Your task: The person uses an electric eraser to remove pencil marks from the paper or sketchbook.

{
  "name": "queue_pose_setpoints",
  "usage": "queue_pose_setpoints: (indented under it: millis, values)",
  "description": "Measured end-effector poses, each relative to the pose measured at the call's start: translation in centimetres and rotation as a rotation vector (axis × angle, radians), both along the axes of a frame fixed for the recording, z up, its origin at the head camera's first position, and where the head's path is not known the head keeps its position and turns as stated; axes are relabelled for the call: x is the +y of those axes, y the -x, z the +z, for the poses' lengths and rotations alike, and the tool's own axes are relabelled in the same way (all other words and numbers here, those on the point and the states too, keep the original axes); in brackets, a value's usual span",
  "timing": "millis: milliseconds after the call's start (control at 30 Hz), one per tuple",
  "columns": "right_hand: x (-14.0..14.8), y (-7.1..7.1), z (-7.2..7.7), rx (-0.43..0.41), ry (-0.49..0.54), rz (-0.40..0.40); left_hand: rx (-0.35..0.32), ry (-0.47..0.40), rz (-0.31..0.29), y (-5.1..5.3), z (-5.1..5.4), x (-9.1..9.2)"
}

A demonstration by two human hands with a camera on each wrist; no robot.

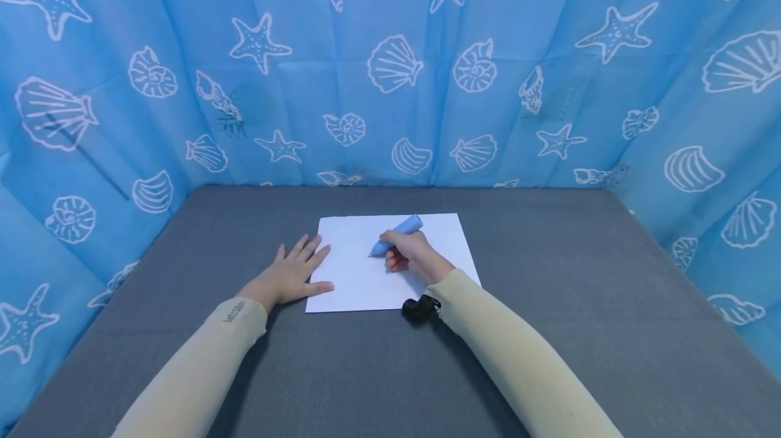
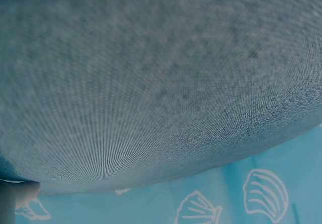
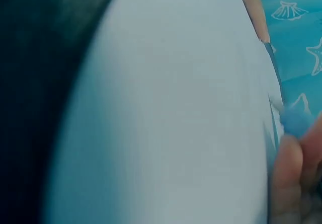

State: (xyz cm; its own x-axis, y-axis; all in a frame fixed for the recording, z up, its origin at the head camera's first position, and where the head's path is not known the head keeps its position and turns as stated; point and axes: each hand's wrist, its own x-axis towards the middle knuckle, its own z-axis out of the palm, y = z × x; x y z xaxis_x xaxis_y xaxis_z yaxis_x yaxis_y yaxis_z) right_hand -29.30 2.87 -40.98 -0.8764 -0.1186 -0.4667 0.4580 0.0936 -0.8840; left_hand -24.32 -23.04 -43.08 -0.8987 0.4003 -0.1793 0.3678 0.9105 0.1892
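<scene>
Cream-sleeved, the left hand (image 1: 291, 278) is resting on the 9 o'clock edge of a white sheet (image 1: 356, 285), fingers splayed, gripping nothing. Next along, a chunky blue pen (image 1: 407, 226) is pointing its tip to 8 o'clock near the sheet's middle, and the right hand (image 1: 417, 255) is pinching it from the 3 o'clock side. I'm not spotting any marks, so I'm guessing they're only starting, with basically all the pen work remaining.

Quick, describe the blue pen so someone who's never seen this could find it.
Find the grey table, then the white paper on it. Over that paper, the right grip holds the blue pen, tip slanting down-left. Its thick blue body stands out against the plain white beneath.
</scene>
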Motion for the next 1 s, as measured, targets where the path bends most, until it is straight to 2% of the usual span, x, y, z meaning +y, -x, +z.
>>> queue_pose_setpoints:
  millis: [700,1000]
  values:
    - [-0.23,-0.16,0.24,0.014,-0.011,0.024,-0.003,-0.016,-0.010,0.10,-0.09,-0.08]
    - [-0.25,-0.05,0.10,0.011,-0.034,0.050,-0.013,-0.004,-0.003,-0.03,0.24,0.11]
